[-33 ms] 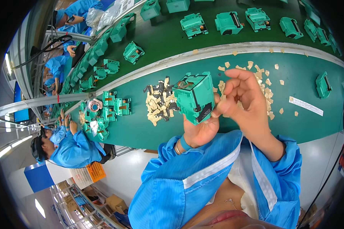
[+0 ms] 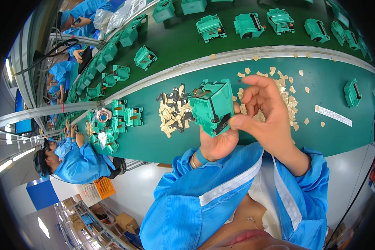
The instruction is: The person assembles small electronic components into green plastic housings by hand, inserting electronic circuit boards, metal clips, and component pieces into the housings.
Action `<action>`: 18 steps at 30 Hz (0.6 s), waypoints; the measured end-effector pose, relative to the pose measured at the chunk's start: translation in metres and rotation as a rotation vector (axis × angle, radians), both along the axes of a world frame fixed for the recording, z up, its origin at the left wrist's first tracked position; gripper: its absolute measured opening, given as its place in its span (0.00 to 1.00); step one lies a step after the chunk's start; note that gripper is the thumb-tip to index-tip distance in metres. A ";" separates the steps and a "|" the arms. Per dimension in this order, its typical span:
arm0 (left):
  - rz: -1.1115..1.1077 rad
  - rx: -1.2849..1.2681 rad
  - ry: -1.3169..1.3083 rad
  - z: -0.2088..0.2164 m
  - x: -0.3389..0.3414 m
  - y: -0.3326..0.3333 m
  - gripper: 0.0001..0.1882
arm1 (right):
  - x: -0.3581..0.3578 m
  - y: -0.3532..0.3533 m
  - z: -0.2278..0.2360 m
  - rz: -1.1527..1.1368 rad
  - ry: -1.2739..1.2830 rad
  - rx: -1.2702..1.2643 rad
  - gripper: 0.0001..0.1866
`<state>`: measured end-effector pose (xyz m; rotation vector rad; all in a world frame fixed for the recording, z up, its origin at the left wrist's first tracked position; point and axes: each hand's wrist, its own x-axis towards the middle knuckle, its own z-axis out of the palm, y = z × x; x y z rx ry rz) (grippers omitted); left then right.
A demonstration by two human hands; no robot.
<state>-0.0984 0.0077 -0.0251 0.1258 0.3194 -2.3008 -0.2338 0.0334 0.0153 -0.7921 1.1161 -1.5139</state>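
Note:
A green plastic housing [image 2: 212,106], boxy and tilted, is held above the table in my left hand [image 2: 217,143]. That hand is closed under and behind it; most of its fingers are hidden. Along the housing's lower right edge lies a small black strip [image 2: 223,125]. The thumb of my right hand [image 2: 267,112] touches the end of this strip, while its other fingers are loosely curled and spread apart. Behind the housing to the left is a pile of beige and black small pieces [image 2: 175,110]. Loose beige pieces [image 2: 293,102] lie scattered behind and beside my right hand.
Several green housings [image 2: 133,116] stand at the left, near a tape roll [image 2: 103,115]. A pale rail [image 2: 187,64] separates the table from a belt [image 2: 175,41] carrying more housings. A printed strip [image 2: 333,116] and another housing [image 2: 353,93] lie right. Co-workers [image 2: 77,164] sit left.
My right thumb has shifted slightly and now lies flatter against the end of the black strip; its index finger has moved a little left. The housing and my left hand look nearly still.

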 end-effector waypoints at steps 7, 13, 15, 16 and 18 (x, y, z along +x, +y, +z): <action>0.093 -0.304 -0.189 0.005 0.020 -0.026 0.21 | -0.017 -0.001 -0.013 -0.141 0.111 -0.028 0.20; 0.376 -0.852 -1.571 -0.015 0.068 -0.188 0.19 | -0.038 0.016 -0.034 -0.184 0.042 -0.017 0.15; 0.230 -0.757 -1.789 -0.049 0.070 -0.229 0.22 | -0.035 0.015 -0.034 -0.151 0.054 -0.035 0.15; 0.111 -0.742 -1.880 -0.056 0.066 -0.238 0.27 | -0.033 0.016 -0.035 -0.126 0.061 -0.019 0.15; 0.165 -0.628 -1.995 -0.064 0.059 -0.247 0.31 | -0.035 0.015 -0.039 -0.094 0.070 0.003 0.14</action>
